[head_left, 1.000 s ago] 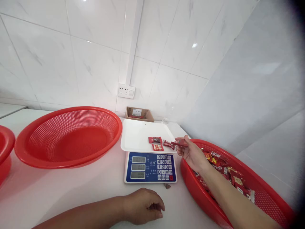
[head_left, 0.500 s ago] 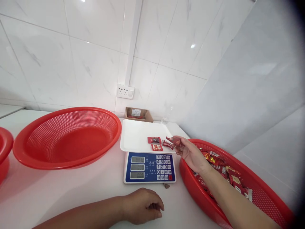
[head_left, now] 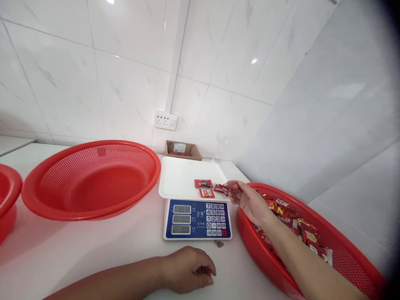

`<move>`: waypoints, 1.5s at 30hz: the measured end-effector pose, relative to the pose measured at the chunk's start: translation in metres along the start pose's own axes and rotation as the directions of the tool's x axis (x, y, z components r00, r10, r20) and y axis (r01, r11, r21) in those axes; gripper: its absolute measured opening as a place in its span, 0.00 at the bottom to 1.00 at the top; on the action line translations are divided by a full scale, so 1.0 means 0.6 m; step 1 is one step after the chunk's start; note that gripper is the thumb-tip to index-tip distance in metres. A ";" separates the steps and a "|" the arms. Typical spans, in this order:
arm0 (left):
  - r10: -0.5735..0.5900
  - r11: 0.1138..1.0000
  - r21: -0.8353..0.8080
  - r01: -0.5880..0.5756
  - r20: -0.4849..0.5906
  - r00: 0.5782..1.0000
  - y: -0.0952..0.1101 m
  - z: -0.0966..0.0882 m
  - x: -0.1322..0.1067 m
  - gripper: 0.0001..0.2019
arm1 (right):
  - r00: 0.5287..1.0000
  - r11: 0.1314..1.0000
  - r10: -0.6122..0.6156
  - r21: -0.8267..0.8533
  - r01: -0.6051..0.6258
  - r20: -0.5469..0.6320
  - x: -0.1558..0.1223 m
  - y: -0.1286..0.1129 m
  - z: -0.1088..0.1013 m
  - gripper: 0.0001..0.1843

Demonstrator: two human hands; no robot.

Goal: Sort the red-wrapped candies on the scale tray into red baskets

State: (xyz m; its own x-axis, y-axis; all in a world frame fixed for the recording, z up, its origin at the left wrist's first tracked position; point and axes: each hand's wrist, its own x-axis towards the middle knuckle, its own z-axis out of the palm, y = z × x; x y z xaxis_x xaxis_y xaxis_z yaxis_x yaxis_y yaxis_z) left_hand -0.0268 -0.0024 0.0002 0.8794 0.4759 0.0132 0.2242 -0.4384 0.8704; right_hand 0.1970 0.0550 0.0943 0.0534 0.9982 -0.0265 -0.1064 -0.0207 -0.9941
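My right hand [head_left: 248, 203] is closed in a pinch on a dark red wrapped snack packet [head_left: 231, 187], held over the right side of the scale's white tray [head_left: 176, 177]. Beside it on the tray lie a red packet with a dark picture [head_left: 203, 183] and a red-and-white packet [head_left: 206, 193]; another dark red packet [head_left: 220, 189] is partly covered by the held one. My left hand [head_left: 189, 270] rests on the table in front of the blue scale panel [head_left: 197, 219], fingers loosely curled in, with nothing visible in them.
A red basket of wrapped packets [head_left: 250, 246] stands under my right forearm. To the left is a red perforated basket [head_left: 90, 212], with part of another red basket [head_left: 11, 183] at the edge. A cardboard box [head_left: 195, 153] sits behind the scale, below a wall socket [head_left: 165, 121].
The packet in my right hand has tipped slightly lower towards the packets on the tray. My left hand stays where it was; the view has shifted slightly.
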 end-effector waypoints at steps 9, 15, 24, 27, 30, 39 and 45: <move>0.000 1.000 -0.004 0.000 0.006 1.000 0.002 -0.004 0.001 0.14 | 1.000 1.000 -0.006 -0.028 0.006 0.014 -0.008 -0.007 0.008 0.13; 0.000 1.000 0.000 0.000 0.007 1.000 0.000 -0.003 0.002 0.13 | 1.000 0.999 0.001 -0.032 0.000 0.009 -0.007 -0.005 0.008 0.13; 0.005 1.000 0.017 -0.005 0.012 1.000 0.004 -0.005 0.000 0.13 | 1.000 0.999 -0.011 -0.037 0.011 -0.008 -0.008 -0.005 0.008 0.12; 0.011 1.000 0.018 -0.011 0.004 1.000 0.004 -0.005 0.000 0.13 | 1.000 0.999 -0.012 -0.034 0.011 -0.004 -0.008 -0.004 0.007 0.12; 0.018 1.000 0.022 -0.018 0.004 1.000 0.002 -0.005 0.001 0.14 | 1.000 1.000 -0.009 -0.025 0.009 0.002 -0.006 -0.001 0.004 0.13; 0.022 1.000 0.019 -0.022 0.006 1.000 -0.001 -0.004 0.003 0.13 | 1.000 1.000 -0.011 -0.024 0.010 -0.018 -0.007 -0.003 0.005 0.12; 0.008 1.000 0.014 -0.008 0.008 1.000 0.002 -0.006 0.001 0.13 | 1.000 0.999 -0.011 -0.033 0.010 -0.027 -0.008 -0.005 0.008 0.12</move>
State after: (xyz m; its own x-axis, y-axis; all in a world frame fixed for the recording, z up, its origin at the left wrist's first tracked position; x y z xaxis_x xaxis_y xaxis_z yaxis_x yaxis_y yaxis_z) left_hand -0.0275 0.0003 0.0032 0.8845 0.4663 0.0165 0.2227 -0.4529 0.8633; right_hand 0.1923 0.0503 0.0976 0.0816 0.9965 -0.0187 -0.0730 -0.0128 -0.9973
